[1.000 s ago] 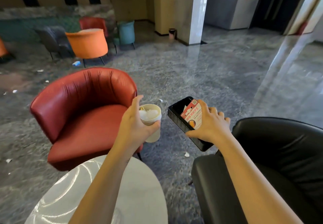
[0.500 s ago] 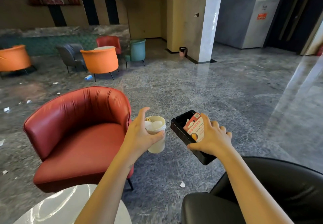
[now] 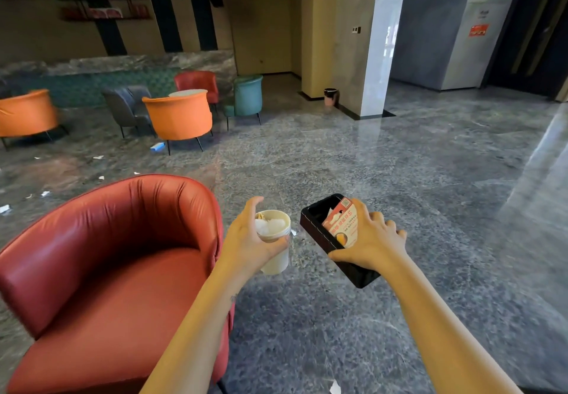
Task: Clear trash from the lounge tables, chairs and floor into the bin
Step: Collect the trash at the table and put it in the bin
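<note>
My left hand [image 3: 246, 240] grips a cream paper cup [image 3: 275, 258] stuffed with crumpled white tissue, held upright over the floor. My right hand [image 3: 372, 240] holds a black plastic tray [image 3: 313, 220] with a red and orange paper wrapper [image 3: 341, 224] tucked inside, fingers spread over its top and thumb on its side. A small bin [image 3: 330, 96] with a dark liner stands far ahead at the foot of the yellow and white pillar. Scraps of paper [image 3: 98, 157] and a blue carton [image 3: 157, 146] lie on the floor at the left.
A red armchair [image 3: 107, 270] stands close on my left. Orange [image 3: 179, 117], grey, red and teal chairs ring a small table farther back left. A paper scrap [image 3: 335, 387] lies on the floor near my feet. Open grey stone floor stretches toward the pillar [image 3: 373, 40].
The view has lifted and moved forward: the white round table and black armchair have dropped out of sight, and the far bin and wall shelves have come into view. Both hands keep their holds.
</note>
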Demonstrator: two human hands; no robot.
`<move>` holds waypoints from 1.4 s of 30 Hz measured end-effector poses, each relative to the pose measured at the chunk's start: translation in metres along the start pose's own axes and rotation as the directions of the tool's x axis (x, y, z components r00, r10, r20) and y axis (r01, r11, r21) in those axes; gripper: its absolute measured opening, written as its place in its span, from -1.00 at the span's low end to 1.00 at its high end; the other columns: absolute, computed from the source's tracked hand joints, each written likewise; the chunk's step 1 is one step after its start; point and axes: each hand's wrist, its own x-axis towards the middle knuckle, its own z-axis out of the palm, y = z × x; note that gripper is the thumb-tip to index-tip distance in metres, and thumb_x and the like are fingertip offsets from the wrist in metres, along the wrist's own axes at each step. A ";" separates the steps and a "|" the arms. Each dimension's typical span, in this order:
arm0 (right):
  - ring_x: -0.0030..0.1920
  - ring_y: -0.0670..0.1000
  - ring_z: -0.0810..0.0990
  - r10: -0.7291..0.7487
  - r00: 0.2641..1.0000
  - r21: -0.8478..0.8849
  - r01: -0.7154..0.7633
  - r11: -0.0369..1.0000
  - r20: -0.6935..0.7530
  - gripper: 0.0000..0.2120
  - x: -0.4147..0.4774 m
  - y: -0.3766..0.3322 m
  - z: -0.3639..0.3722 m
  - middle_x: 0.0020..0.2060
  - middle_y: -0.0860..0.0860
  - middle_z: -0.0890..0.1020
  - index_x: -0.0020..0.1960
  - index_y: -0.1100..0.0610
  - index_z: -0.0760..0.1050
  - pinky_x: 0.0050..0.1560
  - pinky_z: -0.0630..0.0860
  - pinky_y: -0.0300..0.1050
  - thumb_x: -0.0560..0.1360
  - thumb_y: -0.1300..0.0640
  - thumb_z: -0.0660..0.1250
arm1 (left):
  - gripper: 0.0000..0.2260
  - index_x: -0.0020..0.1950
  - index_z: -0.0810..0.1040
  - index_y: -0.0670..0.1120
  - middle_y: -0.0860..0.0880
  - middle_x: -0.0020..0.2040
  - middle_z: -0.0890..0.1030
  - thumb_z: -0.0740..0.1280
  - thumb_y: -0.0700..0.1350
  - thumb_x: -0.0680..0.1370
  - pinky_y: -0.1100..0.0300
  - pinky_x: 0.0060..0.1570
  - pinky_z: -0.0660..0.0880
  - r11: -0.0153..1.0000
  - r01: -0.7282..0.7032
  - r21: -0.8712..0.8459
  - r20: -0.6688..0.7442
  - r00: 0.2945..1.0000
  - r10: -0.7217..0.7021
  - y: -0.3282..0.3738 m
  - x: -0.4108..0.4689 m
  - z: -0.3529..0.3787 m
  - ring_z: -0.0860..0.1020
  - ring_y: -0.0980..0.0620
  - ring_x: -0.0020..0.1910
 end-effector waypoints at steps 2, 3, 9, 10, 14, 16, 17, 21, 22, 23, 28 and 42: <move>0.29 0.22 0.31 -0.006 1.000 -0.006 0.006 1.000 -0.004 0.05 0.058 -0.009 0.008 0.33 0.11 0.29 0.47 -0.09 -0.18 0.26 0.22 0.16 0.23 -0.30 0.41 | -0.30 0.39 0.24 0.06 0.06 0.11 0.42 0.50 0.01 0.33 0.26 0.02 0.27 1.000 -0.005 0.013 0.002 1.000 0.005 -0.020 0.055 0.007 0.40 0.05 0.10; 0.30 0.22 0.30 -0.012 1.000 -0.006 0.012 1.000 -0.007 0.06 0.090 -0.014 0.010 0.33 0.11 0.29 0.47 -0.08 -0.18 0.26 0.23 0.16 0.23 -0.30 0.41 | -0.29 0.39 0.24 0.06 0.05 0.13 0.43 0.50 0.01 0.33 0.25 0.04 0.27 1.000 -0.011 0.018 -0.005 1.000 0.011 -0.030 0.086 0.009 0.40 0.04 0.12; 0.29 0.21 0.31 -0.060 0.997 0.004 0.060 0.998 -0.041 0.08 0.270 -0.050 0.017 0.36 0.07 0.22 0.47 -0.10 -0.17 0.25 0.25 0.14 0.18 -0.33 0.41 | -0.31 0.38 0.22 0.10 0.05 0.21 0.43 0.49 0.01 0.35 0.27 0.06 0.24 0.998 -0.038 0.050 -0.012 0.999 0.039 -0.081 0.256 0.023 0.35 0.12 0.14; 0.29 0.21 0.32 -0.059 0.997 0.004 0.059 0.998 -0.047 0.10 0.296 -0.053 0.017 0.36 0.06 0.22 0.47 -0.10 -0.17 0.26 0.25 0.15 0.17 -0.34 0.41 | -0.31 0.39 0.22 0.09 0.04 0.23 0.42 0.49 0.01 0.35 0.27 0.06 0.24 0.997 -0.051 0.061 -0.005 0.999 0.051 -0.088 0.282 0.027 0.33 0.14 0.14; 0.27 0.23 0.33 -0.042 0.998 -0.012 0.042 0.999 -0.045 0.07 0.384 -0.048 0.022 0.35 0.09 0.24 0.47 -0.08 -0.15 0.24 0.26 0.16 0.19 -0.32 0.41 | -0.30 0.40 0.18 0.14 0.04 0.27 0.39 0.48 0.03 0.37 0.22 0.05 0.23 0.997 -0.049 0.062 0.031 0.998 0.047 -0.111 0.373 0.053 0.28 0.17 0.14; 0.28 0.23 0.32 -0.016 0.999 -0.018 0.015 1.000 -0.043 0.05 0.427 -0.038 0.025 0.35 0.08 0.23 0.47 -0.09 -0.16 0.23 0.26 0.15 0.21 -0.30 0.40 | -0.29 0.40 0.15 0.16 0.04 0.26 0.39 0.48 0.03 0.38 0.20 0.06 0.27 0.999 -0.040 0.024 0.059 0.998 0.038 -0.123 0.414 0.075 0.32 0.13 0.17; 0.28 0.23 0.32 0.001 0.999 -0.015 -0.002 1.000 -0.040 0.06 0.449 -0.033 0.026 0.35 0.08 0.23 0.48 -0.09 -0.17 0.23 0.25 0.15 0.21 -0.30 0.40 | -0.27 0.41 0.13 0.16 0.03 0.26 0.39 0.48 0.03 0.38 0.18 0.08 0.29 0.999 -0.036 0.004 0.073 0.997 0.036 -0.129 0.435 0.087 0.34 0.09 0.20; 0.26 0.23 0.34 0.055 0.997 0.011 -0.054 0.998 -0.057 0.07 0.553 -0.009 0.034 0.32 0.07 0.27 0.46 -0.13 -0.19 0.21 0.27 0.15 0.19 -0.29 0.41 | -0.21 0.44 0.08 0.16 0.02 0.26 0.38 0.50 0.03 0.36 0.19 0.10 0.31 0.999 -0.043 -0.023 0.108 0.993 0.046 -0.154 0.538 0.142 0.36 0.06 0.24; 0.25 0.22 0.35 0.058 0.996 0.011 -0.057 0.998 -0.064 0.05 0.584 -0.002 0.035 0.30 0.07 0.28 0.45 -0.14 -0.17 0.20 0.28 0.14 0.18 -0.28 0.41 | -0.20 0.44 0.08 0.17 0.02 0.25 0.38 0.50 0.03 0.36 0.20 0.09 0.30 0.998 -0.044 -0.034 0.107 0.993 0.047 -0.160 0.567 0.158 0.36 0.07 0.23; 0.23 0.21 0.35 0.057 0.996 0.013 -0.056 0.998 -0.071 0.03 0.615 0.005 0.037 0.29 0.06 0.29 0.44 -0.14 -0.15 0.18 0.28 0.13 0.19 -0.28 0.41 | -0.20 0.44 0.07 0.17 0.03 0.24 0.37 0.50 0.03 0.36 0.21 0.08 0.29 0.998 -0.043 -0.049 0.105 0.993 0.048 -0.165 0.598 0.175 0.36 0.08 0.22; 0.24 0.20 0.35 0.059 0.997 -0.006 -0.059 0.998 -0.047 0.02 0.788 0.040 0.024 0.30 0.04 0.29 0.43 -0.16 -0.15 0.20 0.27 0.12 0.18 -0.31 0.39 | -0.20 0.43 0.07 0.20 0.07 0.25 0.33 0.50 0.04 0.36 0.21 0.06 0.30 0.994 -0.021 -0.107 0.115 0.993 0.033 -0.174 0.762 0.251 0.34 0.12 0.20; 0.23 0.19 0.35 -0.058 0.995 -0.011 0.057 0.998 -0.084 0.01 1.284 0.044 0.006 0.28 0.03 0.30 0.44 -0.15 -0.12 0.20 0.27 0.12 0.18 -0.30 0.40 | -0.22 0.41 0.08 0.24 0.16 0.22 0.31 0.49 0.03 0.36 0.22 0.04 0.31 0.994 -0.020 -0.105 0.047 0.999 0.025 -0.255 1.205 0.384 0.33 0.21 0.15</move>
